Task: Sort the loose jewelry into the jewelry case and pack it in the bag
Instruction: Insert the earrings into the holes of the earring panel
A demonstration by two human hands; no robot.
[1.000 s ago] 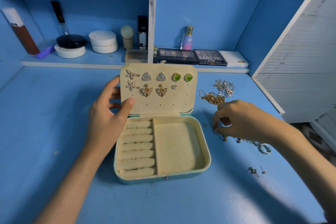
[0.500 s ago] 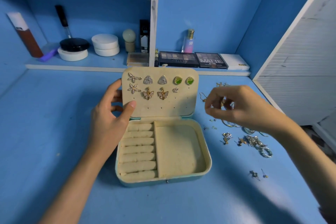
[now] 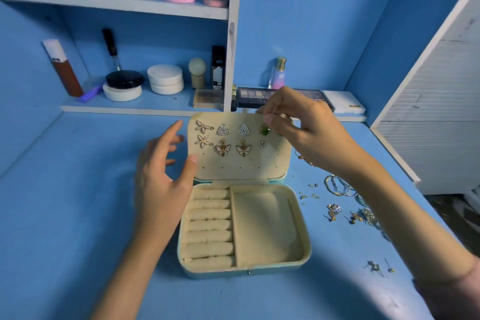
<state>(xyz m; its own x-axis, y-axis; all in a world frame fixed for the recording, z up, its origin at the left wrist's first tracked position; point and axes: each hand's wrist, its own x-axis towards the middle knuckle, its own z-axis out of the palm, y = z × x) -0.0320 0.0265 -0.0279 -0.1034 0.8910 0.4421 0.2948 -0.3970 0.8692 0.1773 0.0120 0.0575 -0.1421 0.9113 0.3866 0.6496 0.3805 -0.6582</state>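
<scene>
You are working at a blue table (image 3: 78, 215) with the jewelry case (image 3: 306, 249) sitting open in the centre of the frame. Its lid (image 3: 233, 166) is standing up at the far side.

Your left hand (image 3: 161, 182) is hovering at the lid's left edge. The fingers are spread and loose, and only the thumb tip is touching the edge. Your right hand (image 3: 309, 132) is reaching in from the right to the lid's upper right corner. Its thumb and forefinger are pressing together in a pinch on a tiny piece, which is hidden between them.

Several pairs are sitting pinned across the lid: two flower earrings (image 3: 204, 134) at the left, two triangle earrings (image 3: 223, 129) beside them and two butterfly earrings (image 3: 222, 149) below those. A green earring (image 3: 265, 130) is showing just beside your right fingertips, and a small stud (image 3: 262, 143) is lying under it.

In the base, the ring rolls (image 3: 210, 226) are filling the left half and the open compartment (image 3: 265, 226) the right.

The loose jewelry (image 3: 337, 189) is lying scattered on the table at the right of the frame, beside and under your right forearm. More small pieces (image 3: 374, 266) are lying toward the lower right. Cosmetic jars (image 3: 166, 80) and an eyeshadow palette (image 3: 249, 96) are standing on the shelf in the upper part of the frame.
</scene>
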